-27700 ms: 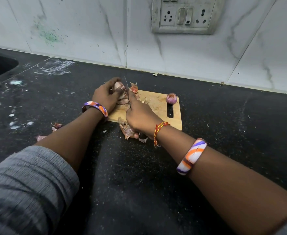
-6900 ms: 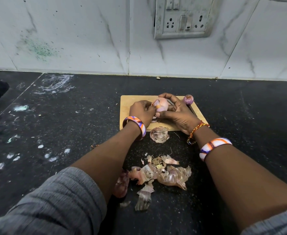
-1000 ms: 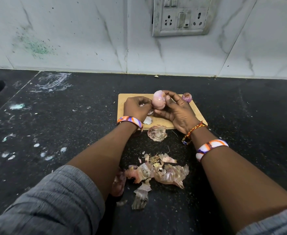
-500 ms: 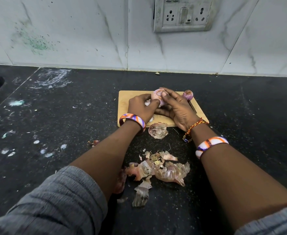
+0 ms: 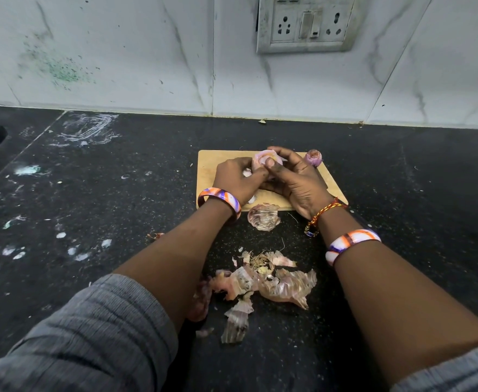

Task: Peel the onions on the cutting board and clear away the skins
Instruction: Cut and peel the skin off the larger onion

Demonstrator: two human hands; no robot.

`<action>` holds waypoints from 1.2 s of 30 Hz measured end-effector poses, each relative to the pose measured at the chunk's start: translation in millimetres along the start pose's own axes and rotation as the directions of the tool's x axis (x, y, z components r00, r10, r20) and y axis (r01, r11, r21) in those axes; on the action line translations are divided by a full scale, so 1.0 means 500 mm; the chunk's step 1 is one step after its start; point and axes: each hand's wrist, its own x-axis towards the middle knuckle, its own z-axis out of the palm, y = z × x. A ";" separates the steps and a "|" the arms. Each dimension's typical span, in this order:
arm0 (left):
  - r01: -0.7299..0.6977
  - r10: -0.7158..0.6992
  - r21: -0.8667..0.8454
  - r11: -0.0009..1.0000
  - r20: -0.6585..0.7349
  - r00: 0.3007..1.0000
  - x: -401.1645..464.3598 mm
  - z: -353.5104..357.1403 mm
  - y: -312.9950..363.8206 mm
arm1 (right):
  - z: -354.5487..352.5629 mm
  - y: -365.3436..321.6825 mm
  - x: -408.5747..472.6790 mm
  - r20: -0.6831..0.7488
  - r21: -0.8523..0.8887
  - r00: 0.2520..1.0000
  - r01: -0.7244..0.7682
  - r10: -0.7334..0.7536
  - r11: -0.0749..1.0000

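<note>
We look down at a black speckled worktop (image 5: 119,193) that meets a pale marble wall. A small wooden cutting board (image 5: 206,168) lies near the worktop's back edge. Over the board, our two hands meet around a pale pink onion (image 5: 261,161): the left hand (image 5: 236,181) and the right hand (image 5: 295,179) both close on it, fingers touching each other. A second, smaller purple onion (image 5: 313,158) sits at the board's far right corner, apart from the hands. One curled skin (image 5: 263,217) lies on the worktop, touching the board's near edge. A heap of papery onion skins (image 5: 263,281) rests nearer the worktop's front edge, between our forearms. Both wrists wear striped orange, purple and white bangles.
</note>
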 end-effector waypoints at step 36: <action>0.103 -0.104 -0.093 0.990 -0.008 0.995 0.020 -0.013 -0.016 | 0.010 -0.012 -0.004 -0.092 0.091 0.994 -0.052 0.061 0.994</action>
